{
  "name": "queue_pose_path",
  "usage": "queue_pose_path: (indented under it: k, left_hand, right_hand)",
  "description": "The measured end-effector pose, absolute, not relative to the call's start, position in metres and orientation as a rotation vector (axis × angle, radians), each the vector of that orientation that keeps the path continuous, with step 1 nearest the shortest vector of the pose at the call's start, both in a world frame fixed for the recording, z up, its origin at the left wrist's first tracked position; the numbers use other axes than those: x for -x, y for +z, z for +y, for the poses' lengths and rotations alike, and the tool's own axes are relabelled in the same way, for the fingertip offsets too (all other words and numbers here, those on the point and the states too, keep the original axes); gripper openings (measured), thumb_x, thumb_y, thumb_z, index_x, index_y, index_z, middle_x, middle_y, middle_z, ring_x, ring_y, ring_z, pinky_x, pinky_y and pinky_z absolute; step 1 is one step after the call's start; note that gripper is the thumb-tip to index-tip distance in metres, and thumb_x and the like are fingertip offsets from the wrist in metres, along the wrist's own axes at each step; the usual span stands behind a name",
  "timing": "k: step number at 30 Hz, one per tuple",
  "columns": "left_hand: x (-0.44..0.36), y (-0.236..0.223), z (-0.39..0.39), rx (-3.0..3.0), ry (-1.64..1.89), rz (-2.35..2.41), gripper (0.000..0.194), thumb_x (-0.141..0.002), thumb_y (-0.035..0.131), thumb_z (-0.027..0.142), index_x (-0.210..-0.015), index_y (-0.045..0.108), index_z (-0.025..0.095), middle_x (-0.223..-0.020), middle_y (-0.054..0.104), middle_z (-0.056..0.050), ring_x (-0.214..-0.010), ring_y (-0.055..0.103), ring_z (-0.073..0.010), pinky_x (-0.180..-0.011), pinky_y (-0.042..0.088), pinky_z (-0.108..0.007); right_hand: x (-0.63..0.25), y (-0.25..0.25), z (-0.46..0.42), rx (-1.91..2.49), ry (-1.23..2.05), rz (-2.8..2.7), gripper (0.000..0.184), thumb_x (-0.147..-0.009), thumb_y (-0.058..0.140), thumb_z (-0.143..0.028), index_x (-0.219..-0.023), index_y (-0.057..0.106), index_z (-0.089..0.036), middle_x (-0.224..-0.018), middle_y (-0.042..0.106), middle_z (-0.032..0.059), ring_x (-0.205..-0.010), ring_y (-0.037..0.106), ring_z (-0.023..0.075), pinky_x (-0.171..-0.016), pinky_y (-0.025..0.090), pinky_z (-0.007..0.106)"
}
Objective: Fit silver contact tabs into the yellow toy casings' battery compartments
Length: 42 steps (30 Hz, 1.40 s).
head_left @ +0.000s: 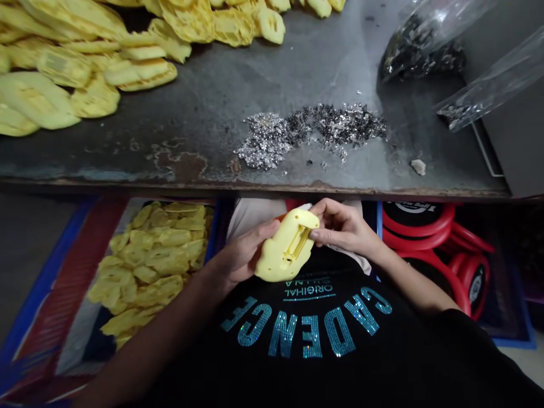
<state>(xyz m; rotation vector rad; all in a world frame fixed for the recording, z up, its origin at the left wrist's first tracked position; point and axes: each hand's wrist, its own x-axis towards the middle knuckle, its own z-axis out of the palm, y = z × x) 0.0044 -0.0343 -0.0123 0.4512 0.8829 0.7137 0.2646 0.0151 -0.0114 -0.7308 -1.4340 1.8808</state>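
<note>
My left hand (249, 249) grips a pale yellow moulded plastic shell (276, 258) by its left side, in front of my chest and just below the table edge. The shell is tilted, and a long slot with ribs inside faces up. At its upper right, my right hand (340, 226) is closed with thumb and fingers on the rim beside the slot. Whether a small part is also between those fingertips I cannot make out. Something orange and white shows just behind the shell, mostly hidden. Beyond the table edge lies a pile of small shiny metal pieces (266, 141).
Yellow shells (38, 99) are heaped at the table's back left. Clear bags of metal bits (425, 51) stand at the right, near a pale lump (418, 166). Below, a sack holds yellow pieces (148, 255) on the left; red-rimmed discs (442, 266) fill a crate on the right.
</note>
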Motion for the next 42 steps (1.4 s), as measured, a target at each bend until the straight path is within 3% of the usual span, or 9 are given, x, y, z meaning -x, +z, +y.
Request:
queue_pose_path:
  k: [3, 5, 8, 12, 18, 24, 31, 35, 42]
  left_hand:
    - [-0.005, -0.014, -0.03, -0.452, 0.615, 0.757, 0.076, -0.09, 0.097, 0.074, -0.14, 0.089, 0.016, -0.114, 0.094, -0.022, -0.1, 0.094, -0.0378, -0.079, 0.076, -0.036]
    - [-0.006, -0.014, -0.026, -0.425, 0.636, 0.761, 0.077, -0.091, 0.096, 0.075, -0.14, 0.088, 0.016, -0.111, 0.094, -0.022, -0.099, 0.094, -0.0364, -0.077, 0.074, -0.034]
    - [-0.009, -0.013, -0.02, -0.349, 0.791, 0.857, 0.074, -0.095, 0.092, 0.074, -0.14, 0.087, 0.015, -0.115, 0.095, -0.021, -0.1, 0.094, -0.0348, -0.078, 0.074, -0.034]
    - [-0.011, -0.006, -0.015, -0.244, 0.898, 0.914, 0.07, -0.103, 0.084, 0.065, -0.147, 0.084, 0.01, -0.117, 0.094, -0.021, -0.106, 0.094, -0.037, -0.082, 0.076, -0.038]
    - [-0.004, 0.0, -0.014, -0.137, 0.873, 0.91, 0.071, -0.107, 0.078, 0.055, -0.161, 0.076, 0.008, -0.122, 0.094, -0.022, -0.114, 0.094, -0.0384, -0.091, 0.076, -0.04]
    - [0.011, -0.013, -0.02, -0.157, 0.79, 0.773, 0.065, -0.11, 0.081, 0.062, -0.156, 0.079, 0.017, -0.137, 0.092, -0.019, -0.124, 0.093, -0.0324, -0.103, 0.075, -0.036]
    - [0.007, -0.006, -0.018, -0.166, 0.676, 0.912, 0.068, -0.092, 0.099, 0.07, -0.136, 0.092, 0.019, -0.124, 0.095, -0.018, -0.102, 0.095, -0.0301, -0.085, 0.075, -0.031]
    - [0.004, -0.004, -0.018, -0.165, 0.64, 0.966, 0.071, -0.091, 0.096, 0.075, -0.134, 0.093, 0.019, -0.122, 0.095, -0.02, -0.093, 0.093, -0.0304, -0.078, 0.075, -0.033]
    - [0.007, -0.019, -0.017, -0.177, 0.637, 0.903, 0.07, -0.102, 0.085, 0.072, -0.145, 0.089, 0.018, -0.127, 0.094, -0.021, -0.1, 0.094, -0.0371, -0.082, 0.078, -0.042]
  right_hand:
    - [-0.281, -0.007, 0.033, 0.764, 1.638, -1.703, 0.045, -0.098, 0.1, -0.061, -0.116, 0.081, -0.024, -0.093, 0.082, -0.0019, -0.075, 0.073, 0.015, -0.069, 0.06, 0.029]
    - [-0.294, -0.008, 0.057, 0.893, 1.22, -1.886, 0.037, -0.106, 0.091, -0.06, -0.118, 0.084, -0.026, -0.101, 0.084, 0.0017, -0.083, 0.075, 0.0187, -0.075, 0.064, 0.035]
    - [-0.307, -0.015, 0.098, 1.142, 0.594, -2.023, 0.014, -0.114, 0.077, -0.041, -0.111, 0.085, -0.03, -0.104, 0.082, 0.0064, -0.098, 0.075, 0.0277, -0.092, 0.066, 0.05]
    - [-0.309, -0.026, 0.137, 1.23, 0.342, -2.303, 0.015, -0.111, 0.076, -0.034, -0.121, 0.088, -0.034, -0.113, 0.085, 0.01, -0.114, 0.074, 0.0363, -0.102, 0.062, 0.06]
    - [-0.292, -0.026, 0.132, 1.262, 0.25, -2.42, 0.015, -0.114, 0.073, -0.032, -0.112, 0.087, -0.03, -0.11, 0.084, 0.0101, -0.112, 0.073, 0.0369, -0.099, 0.053, 0.054]
    - [-0.324, -0.023, 0.129, 1.361, 0.238, -2.285, 0.02, -0.114, 0.075, -0.033, -0.13, 0.086, -0.028, -0.117, 0.084, 0.0086, -0.108, 0.074, 0.0301, -0.102, 0.054, 0.048]
    - [-0.379, -0.033, 0.174, 1.626, 0.094, -2.089, 0.033, -0.103, 0.083, -0.026, -0.134, 0.088, -0.031, -0.136, 0.084, 0.0132, -0.126, 0.072, 0.0406, -0.113, 0.057, 0.063]
    - [-0.364, -0.029, 0.151, 1.486, 0.236, -2.195, 0.024, -0.107, 0.077, -0.026, -0.127, 0.089, -0.032, -0.128, 0.085, 0.0105, -0.123, 0.075, 0.0376, -0.112, 0.059, 0.059]
    - [-0.385, -0.013, 0.104, 1.423, 0.351, -2.009, 0.018, -0.108, 0.072, -0.026, -0.113, 0.089, -0.028, -0.104, 0.083, 0.0046, -0.095, 0.077, 0.0259, -0.091, 0.058, 0.042]
